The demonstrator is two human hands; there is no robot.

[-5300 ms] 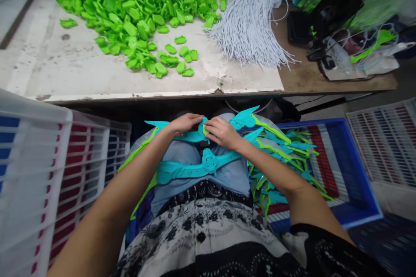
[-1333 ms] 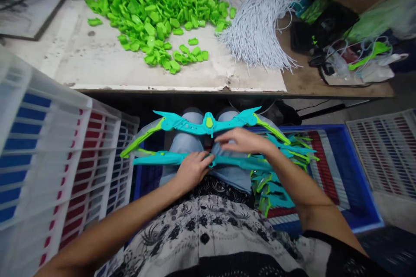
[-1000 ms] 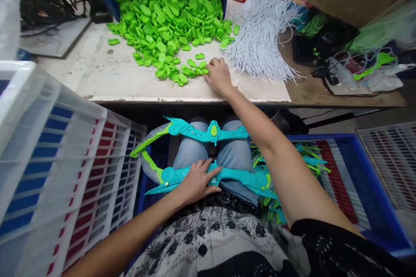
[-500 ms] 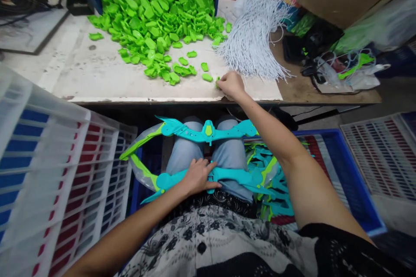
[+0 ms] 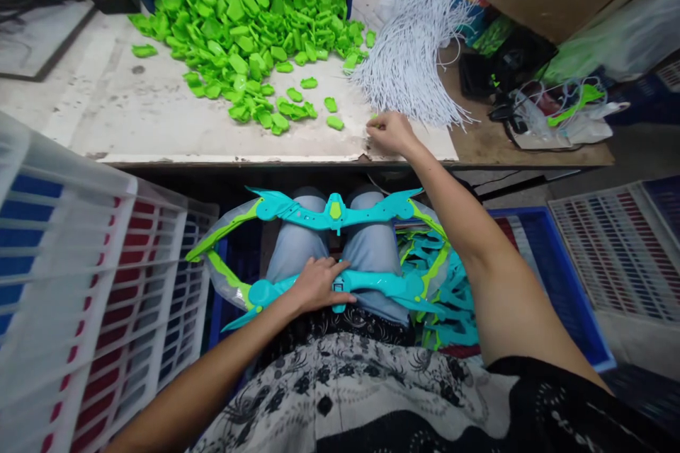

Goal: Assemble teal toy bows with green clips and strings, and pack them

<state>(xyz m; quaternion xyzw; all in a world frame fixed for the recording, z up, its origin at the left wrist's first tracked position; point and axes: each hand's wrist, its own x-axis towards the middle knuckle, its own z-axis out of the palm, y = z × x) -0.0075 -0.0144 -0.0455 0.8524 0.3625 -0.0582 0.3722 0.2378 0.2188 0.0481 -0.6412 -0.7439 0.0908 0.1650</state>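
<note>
Two teal toy bows with lime tips lie across my lap. My left hand (image 5: 317,284) rests flat on the middle of the nearer bow (image 5: 372,286), fingers spread over its grip. The farther bow (image 5: 297,209) lies over my knees with a lime piece fitted at its centre. My right hand (image 5: 389,133) is stretched out to the table's near edge, fingers pinched on a small lime green piece (image 5: 373,120). A big heap of lime green pieces (image 5: 249,7) covers the back of the table, with loose ones (image 5: 335,122) scattered near my right hand.
A bundle of white cords (image 5: 411,60) lies right of the heap. White slatted crates (image 5: 79,283) stand at my left. A blue crate (image 5: 552,276) at my right holds several teal bows (image 5: 451,290). Bags and clutter (image 5: 557,110) fill the table's right end.
My right hand left the lap, reached to the loose green pieces on the table, and has drawn back to the near edge pinching one. My left hand stayed on the nearer bow.
</note>
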